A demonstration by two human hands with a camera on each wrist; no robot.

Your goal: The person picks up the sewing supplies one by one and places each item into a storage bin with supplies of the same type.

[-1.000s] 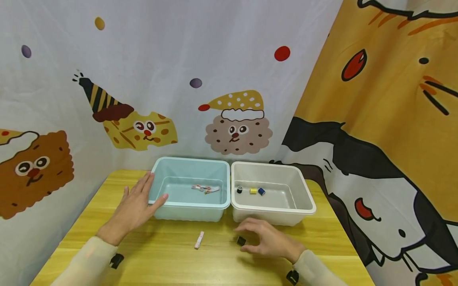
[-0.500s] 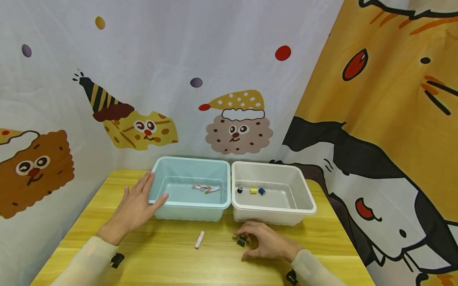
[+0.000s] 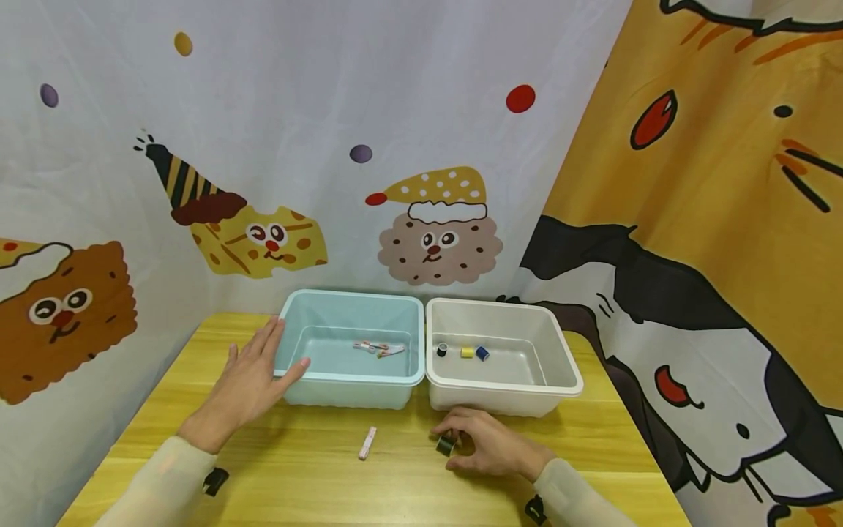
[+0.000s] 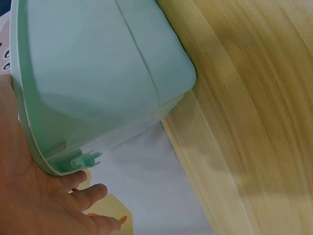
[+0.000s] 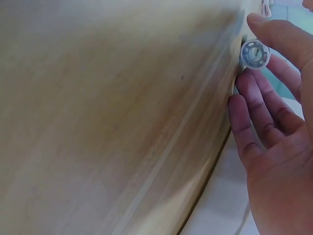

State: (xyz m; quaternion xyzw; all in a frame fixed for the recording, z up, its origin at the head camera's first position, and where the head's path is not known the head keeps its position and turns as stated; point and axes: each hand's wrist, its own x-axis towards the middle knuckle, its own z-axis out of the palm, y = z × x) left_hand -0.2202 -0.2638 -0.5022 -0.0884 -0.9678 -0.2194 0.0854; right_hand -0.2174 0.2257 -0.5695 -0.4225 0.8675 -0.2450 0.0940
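A dark thread spool lies on the table in front of the white bin. My right hand is at it, fingers bent along its far side. In the right wrist view the pale round end of the spool sits by the fingertips, and the thumb stands a little apart from it. My left hand rests with spread fingers against the left side of the light blue bin, thumb over its front rim. The left wrist view shows the palm against that rim.
A small pink-and-white folded strip lies on the table left of the spool. Several small pale items lie in the blue bin. The white bin beside it holds a black spool, a yellow spool and a blue spool.
My right hand has come slightly closer around the dark spool, which has turned a little. The thumb opened wider, then drew back toward it. My left hand has stayed put.
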